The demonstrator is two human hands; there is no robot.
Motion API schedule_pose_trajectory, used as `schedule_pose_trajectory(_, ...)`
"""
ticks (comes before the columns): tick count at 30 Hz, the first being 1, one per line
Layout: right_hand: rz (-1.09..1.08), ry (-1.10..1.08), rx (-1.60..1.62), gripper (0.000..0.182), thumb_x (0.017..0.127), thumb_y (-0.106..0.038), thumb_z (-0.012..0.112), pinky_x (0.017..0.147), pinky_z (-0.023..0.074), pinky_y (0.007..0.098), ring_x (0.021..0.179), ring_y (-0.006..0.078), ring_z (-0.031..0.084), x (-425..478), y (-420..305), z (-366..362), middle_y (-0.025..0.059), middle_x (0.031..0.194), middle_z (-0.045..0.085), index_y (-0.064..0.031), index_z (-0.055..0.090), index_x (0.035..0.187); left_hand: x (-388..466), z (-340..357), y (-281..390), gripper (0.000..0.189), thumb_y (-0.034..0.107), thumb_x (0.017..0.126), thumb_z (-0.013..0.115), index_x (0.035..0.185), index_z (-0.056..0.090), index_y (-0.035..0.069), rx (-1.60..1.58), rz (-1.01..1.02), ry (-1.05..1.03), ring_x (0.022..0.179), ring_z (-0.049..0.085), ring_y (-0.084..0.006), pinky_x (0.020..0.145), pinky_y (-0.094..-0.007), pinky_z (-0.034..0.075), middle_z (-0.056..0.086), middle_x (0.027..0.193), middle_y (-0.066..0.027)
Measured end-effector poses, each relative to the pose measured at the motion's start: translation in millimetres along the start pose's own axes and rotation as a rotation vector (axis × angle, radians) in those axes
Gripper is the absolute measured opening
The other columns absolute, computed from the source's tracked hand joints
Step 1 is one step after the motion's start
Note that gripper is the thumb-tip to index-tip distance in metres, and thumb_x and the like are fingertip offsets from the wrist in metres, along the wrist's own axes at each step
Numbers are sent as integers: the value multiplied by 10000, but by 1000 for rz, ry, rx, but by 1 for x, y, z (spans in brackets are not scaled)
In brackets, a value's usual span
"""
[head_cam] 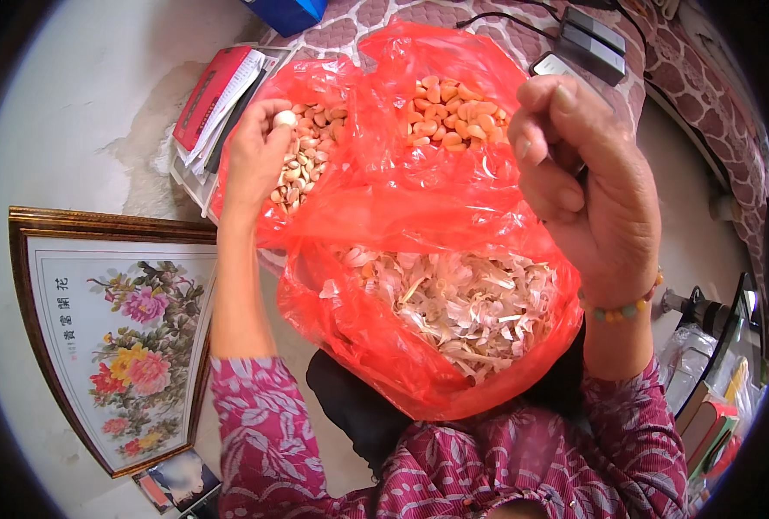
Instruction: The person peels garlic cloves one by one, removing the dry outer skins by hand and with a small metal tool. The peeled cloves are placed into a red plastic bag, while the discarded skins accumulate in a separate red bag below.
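My left hand (258, 146) grips a pale, whitish garlic clove (285, 119) between thumb and fingers. Just beneath it lies a heap of unpeeled garlic cloves (301, 174) in a red plastic bag (319, 72). Smooth peeled cloves (452, 120) fill another patch of red plastic (417, 45) at the back middle. Closest to my body, a wide red plastic bag (358, 350) holds papery garlic skins (468, 305). My right hand (582, 162) is raised near the camera at the right of the peeled cloves, fingers curled inward; whether something sits inside them is hidden.
The patterned cloth (345, 29) covers the surface under the bags. A phone (553, 65) and a dark box-shaped device (592, 45) with a cable lie at the back right. Papers and a red booklet (212, 97) are stacked left. A framed flower picture (137, 337) leans at the left.
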State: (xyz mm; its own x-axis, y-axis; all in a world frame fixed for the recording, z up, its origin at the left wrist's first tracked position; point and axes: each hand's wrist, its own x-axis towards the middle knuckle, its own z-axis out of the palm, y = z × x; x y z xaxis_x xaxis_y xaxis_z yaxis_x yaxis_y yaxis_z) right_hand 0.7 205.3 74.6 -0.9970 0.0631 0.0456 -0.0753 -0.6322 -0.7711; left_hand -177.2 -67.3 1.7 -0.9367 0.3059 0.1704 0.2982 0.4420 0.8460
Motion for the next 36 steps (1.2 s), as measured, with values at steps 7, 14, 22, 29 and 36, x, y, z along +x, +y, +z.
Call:
schedule_pose_trajectory(7,64,1,-275,199,868,-115,601,461,297,135,531,-6,389,-6,23,11,51,893,642,-11,627,1036,-118,37,89,298,168,880,597,1114,491,15,-1196,-98,-181,588,518,-128,551,-320,510,518,764,-39)
schedule_pose_trajectory(14,81,-197,-468,262,789,-147,673,589,491,240,681,101,607,-22,61,13,79,772,664,62,654,946,-159,61,82,385,192,862,639,1178,488,30,-1319,-181,-259,560,496,-111,488,-273,455,513,762,-33)
schedule_pose_trajectory(22,168,-220,-400,191,782,-107,711,581,501,248,647,104,607,-39,78,23,78,705,644,61,651,852,-181,64,65,327,203,868,639,1121,539,22,-805,93,21,717,551,-120,596,-264,492,596,916,-50)
schedule_pose_trajectory(29,79,-199,-540,185,802,-89,718,591,491,191,704,43,605,-42,85,22,10,753,637,6,638,940,-182,71,76,321,143,842,676,1097,546,-1,-673,131,137,866,589,-127,784,-270,501,612,1008,-85)
schedule_pose_trajectory(36,3,-132,-360,166,754,-75,727,600,472,227,682,68,555,-42,94,19,31,722,611,33,637,842,-181,77,69,331,-18,798,678,1080,506,13,-430,314,196,895,597,-154,813,-293,507,613,1040,-137)
